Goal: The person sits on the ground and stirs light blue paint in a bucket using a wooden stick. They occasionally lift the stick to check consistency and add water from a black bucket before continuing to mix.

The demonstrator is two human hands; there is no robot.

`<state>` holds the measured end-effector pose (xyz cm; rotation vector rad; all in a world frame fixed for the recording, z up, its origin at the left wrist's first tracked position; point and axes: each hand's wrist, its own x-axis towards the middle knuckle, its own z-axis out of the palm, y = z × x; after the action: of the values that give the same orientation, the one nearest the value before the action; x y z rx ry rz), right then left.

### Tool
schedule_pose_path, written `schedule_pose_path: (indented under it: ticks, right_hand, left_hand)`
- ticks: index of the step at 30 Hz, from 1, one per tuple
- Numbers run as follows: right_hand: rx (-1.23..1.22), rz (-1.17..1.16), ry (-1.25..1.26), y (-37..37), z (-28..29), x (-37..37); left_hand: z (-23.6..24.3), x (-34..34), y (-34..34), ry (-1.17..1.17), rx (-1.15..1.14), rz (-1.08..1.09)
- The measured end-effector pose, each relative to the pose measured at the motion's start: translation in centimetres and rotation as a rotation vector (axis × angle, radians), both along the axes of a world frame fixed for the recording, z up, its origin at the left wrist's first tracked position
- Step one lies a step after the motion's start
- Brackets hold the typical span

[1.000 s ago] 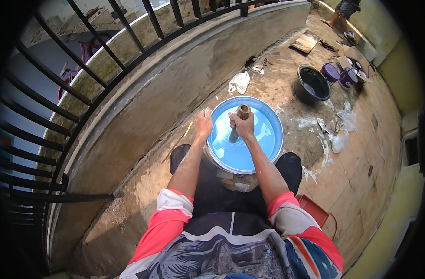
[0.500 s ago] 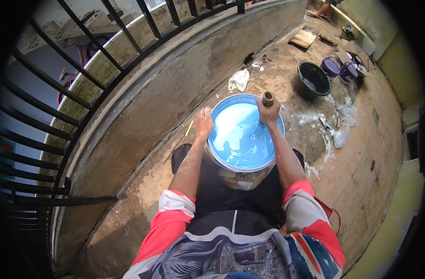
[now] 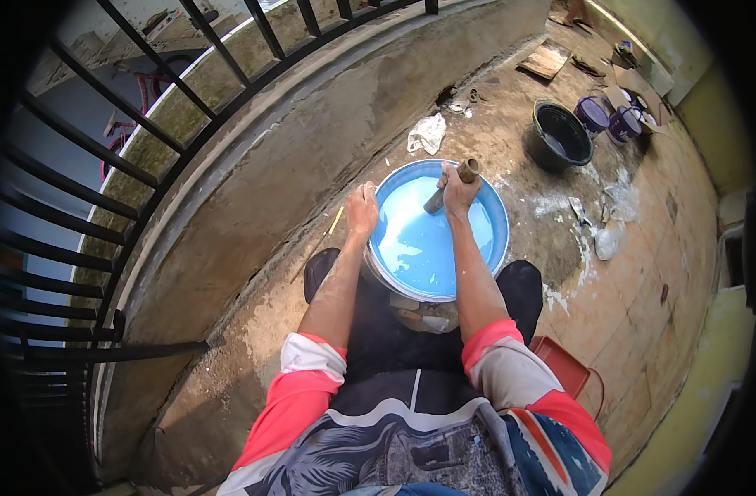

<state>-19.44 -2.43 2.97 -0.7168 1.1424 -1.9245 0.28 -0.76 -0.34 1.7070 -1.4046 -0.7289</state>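
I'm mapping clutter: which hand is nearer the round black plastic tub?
Right. The right hand, gripping a thick brown stick, is left of the tub; the left hand is farther left, at the round blue-paint bucket's rim.

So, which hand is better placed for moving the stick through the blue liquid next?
Probably the right hand: it grips the stick, its lower end in the blue liquid. The left hand is at the left of the bucket, off the stick.
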Motion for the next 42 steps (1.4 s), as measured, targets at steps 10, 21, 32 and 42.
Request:
schedule_pose_path:
  ticks: [10, 21, 32, 42]
  right_hand:
    - [0.229, 0.572, 0.199, 3.0, 8.4, -1.6]
    - [-0.145, 0.529, 0.089, 4.8, 27.4, -6.6]
    - [-0.416, 0.568, 0.365, 4.2, 21.4, -3.0]
    - [-0.143, 0.654, 0.675, 1.5, 6.2, -2.9]
  left_hand:
    - [-0.5, 0.3, -0.1, -0.005, -0.046, 0.01]
    - [-0.1, 0.4, 0.2, -0.004, -0.06, 0.003]
    - [0.4, 0.0, 0.3, 0.039, -0.05, 0.021]
    - [0.0, 0.2, 0.0, 0.009, -0.092, 0.03]
